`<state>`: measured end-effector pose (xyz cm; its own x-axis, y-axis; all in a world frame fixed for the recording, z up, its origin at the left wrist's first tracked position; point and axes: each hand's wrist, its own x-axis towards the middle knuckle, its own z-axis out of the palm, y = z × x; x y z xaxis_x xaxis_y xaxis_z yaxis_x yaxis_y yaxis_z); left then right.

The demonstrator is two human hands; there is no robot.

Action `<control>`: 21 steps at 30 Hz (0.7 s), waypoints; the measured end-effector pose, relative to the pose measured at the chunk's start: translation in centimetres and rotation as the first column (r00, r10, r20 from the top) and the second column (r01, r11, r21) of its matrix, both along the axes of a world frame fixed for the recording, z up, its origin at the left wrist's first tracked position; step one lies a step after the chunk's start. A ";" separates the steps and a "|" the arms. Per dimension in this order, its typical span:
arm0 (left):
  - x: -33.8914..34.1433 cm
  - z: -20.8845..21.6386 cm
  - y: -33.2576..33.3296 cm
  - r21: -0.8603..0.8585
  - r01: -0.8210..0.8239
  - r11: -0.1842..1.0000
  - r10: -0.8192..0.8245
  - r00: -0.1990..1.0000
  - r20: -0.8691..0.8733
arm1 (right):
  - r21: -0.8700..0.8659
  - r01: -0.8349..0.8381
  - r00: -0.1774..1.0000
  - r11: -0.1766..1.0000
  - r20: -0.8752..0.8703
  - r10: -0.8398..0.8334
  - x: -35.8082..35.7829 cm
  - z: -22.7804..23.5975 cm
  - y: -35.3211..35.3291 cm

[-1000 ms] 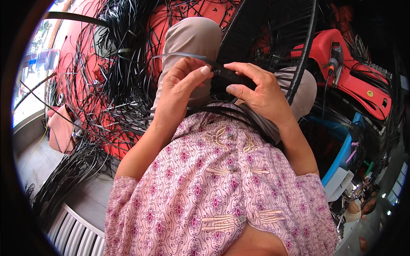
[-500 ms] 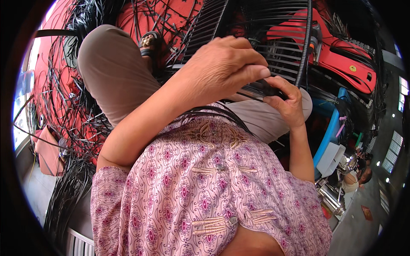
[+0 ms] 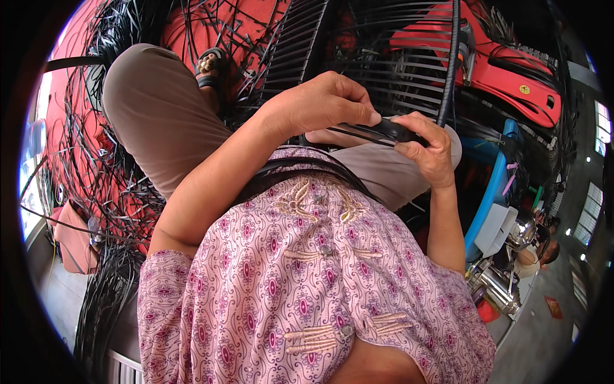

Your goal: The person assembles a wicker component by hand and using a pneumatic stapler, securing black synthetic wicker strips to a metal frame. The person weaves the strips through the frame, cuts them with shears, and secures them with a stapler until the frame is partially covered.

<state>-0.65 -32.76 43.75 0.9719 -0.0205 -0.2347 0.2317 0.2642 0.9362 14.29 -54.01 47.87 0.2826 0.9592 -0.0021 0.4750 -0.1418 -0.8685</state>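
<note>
Above the lap, just in front of the waist, both bare hands meet at a dark, elongated black piece (image 3: 391, 130) that lies slantwise between them, near the right thigh. The right hand (image 3: 432, 150) has its thumb and fingers clamped on the far end of this piece, the thumb below and the index finger above. The left hand (image 3: 323, 102) reaches across from the left with its back turned up; its fingers are curled and its thumb and index finger come together beside the near end of the piece, though I cannot tell whether something thin is caught between them. Thin black strips (image 3: 361, 133) run alongside the piece beneath the left hand, and black bands (image 3: 300, 165) lie across the waist over a pink patterned shirt (image 3: 275, 249). The left knee, in brown trousers (image 3: 160, 109), is bent out to the side, and a sandal (image 3: 206, 81) shows on a foot beyond it. Past the hands stands a black slatted frame (image 3: 451, 64), with a red plastic part (image 3: 511, 83) to its right. Nearer on that side are a blue tub (image 3: 491, 198), a white box (image 3: 495, 232) and a shiny metal flask (image 3: 499, 291). On the left, loose black strands tangle over a red surface (image 3: 182, 29), and a pink bag (image 3: 73, 243) sits near a dark bundle (image 3: 105, 301).
</note>
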 end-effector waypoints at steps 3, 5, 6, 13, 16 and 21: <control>0.4 -0.9 0.3 -0.033 0.021 0.999 -0.021 1.000 0.001 | 0.033 -0.005 1.000 0.999 -0.012 0.005 0.2 -0.1 -0.1; 0.7 -1.3 0.4 -0.055 0.024 0.998 -0.022 0.999 0.029 | 0.013 0.004 1.000 1.000 -0.023 -0.004 0.2 -0.1 -0.2; 0.7 -1.5 0.4 -0.054 0.030 0.998 -0.030 1.000 0.006 | 0.003 0.009 1.000 1.000 -0.029 -0.009 0.2 -0.1 -0.2; -0.3 -1.5 0.9 -0.226 -0.039 0.973 0.020 0.996 -0.086 | 0.004 -0.001 1.000 1.000 -0.001 0.001 -0.1 0.2 0.3; -0.7 -0.2 1.3 -0.327 -0.073 0.942 0.050 0.996 -0.079 | 0.023 -0.004 1.000 1.000 -0.006 0.004 -0.1 0.0 0.4; -1.8 3.1 1.0 -0.325 -0.074 0.943 0.045 0.994 -0.095 | 0.007 -0.011 1.000 1.000 -0.021 0.011 -0.1 0.1 0.5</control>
<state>-2.44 -31.73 46.84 0.9504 -0.0529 -0.3065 0.2809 0.5688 0.7730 14.16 -53.55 48.01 0.2717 0.9624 -0.0011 0.4584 -0.1304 -0.8791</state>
